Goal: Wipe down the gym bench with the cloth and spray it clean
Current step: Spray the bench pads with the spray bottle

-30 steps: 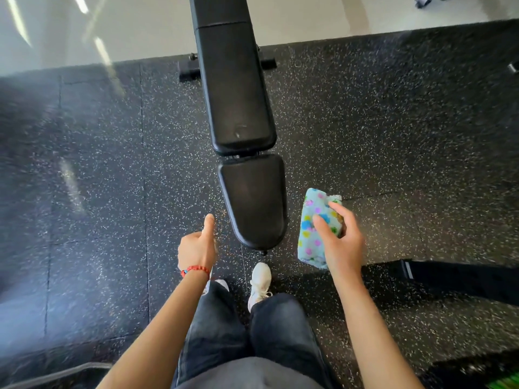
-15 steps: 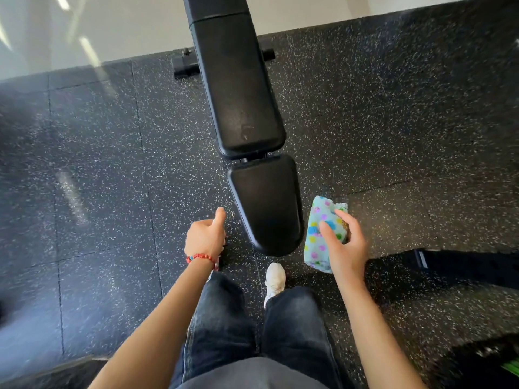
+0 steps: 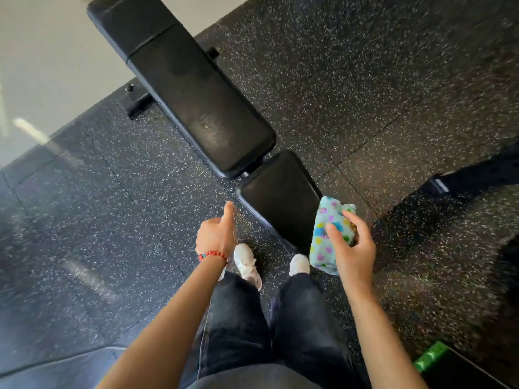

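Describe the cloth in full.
The cloth is pale blue fabric printed with pink, yellow, green and blue dots. It is folded or bunched into a long bundle that hangs downward, clear of the floor. The right hand grips it, thumb across its front. It sits just right of the bench seat pad; contact cannot be told.

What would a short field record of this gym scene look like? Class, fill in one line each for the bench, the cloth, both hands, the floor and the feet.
bench: black gym bench, long back pad plus short seat pad, on the floor
cloth: light blue cloth with coloured dots, folded, held beside the seat pad
right hand: right hand grips the cloth
left hand: left hand curled, thumb out, holds nothing
floor: dark speckled rubber floor
feet: white shoes below the seat pad
spray bottle: not in view
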